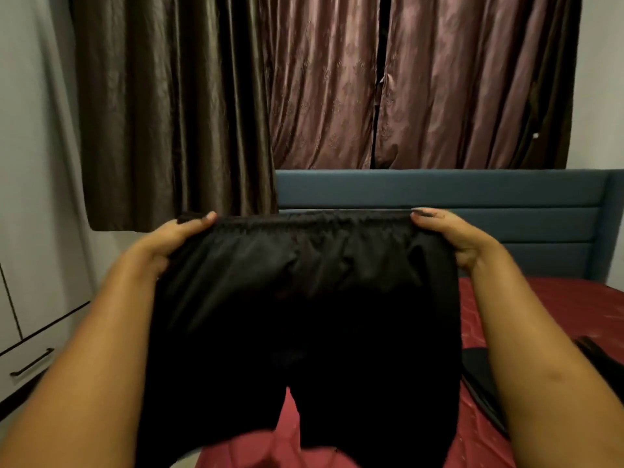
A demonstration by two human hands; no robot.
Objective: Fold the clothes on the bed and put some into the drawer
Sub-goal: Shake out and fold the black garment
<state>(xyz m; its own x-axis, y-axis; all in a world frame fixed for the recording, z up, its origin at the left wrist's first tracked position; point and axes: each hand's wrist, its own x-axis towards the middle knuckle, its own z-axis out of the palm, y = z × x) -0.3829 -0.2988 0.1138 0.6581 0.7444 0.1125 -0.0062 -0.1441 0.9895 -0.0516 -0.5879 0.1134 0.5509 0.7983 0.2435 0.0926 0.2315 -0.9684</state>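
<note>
The space in front is filled by the black trousers [304,298], stretched at the waistband between the left hand [169,239] and right hand [456,234]. Red bed [540,298] surface is left open to the right, bounded by the headboard [439,190] behind and dark clothes [479,376] nearer. The drawer [30,359] is found low at left.

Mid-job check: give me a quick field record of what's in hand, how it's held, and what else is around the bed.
item: black pants, unfolded
held: up in the air by the waistband, legs hanging over the bed
left hand: grips the waistband's left end
right hand: grips the waistband's right end
other clothes: dark garment on the bed, at right
drawer: at left, shut
fold: not started
</note>
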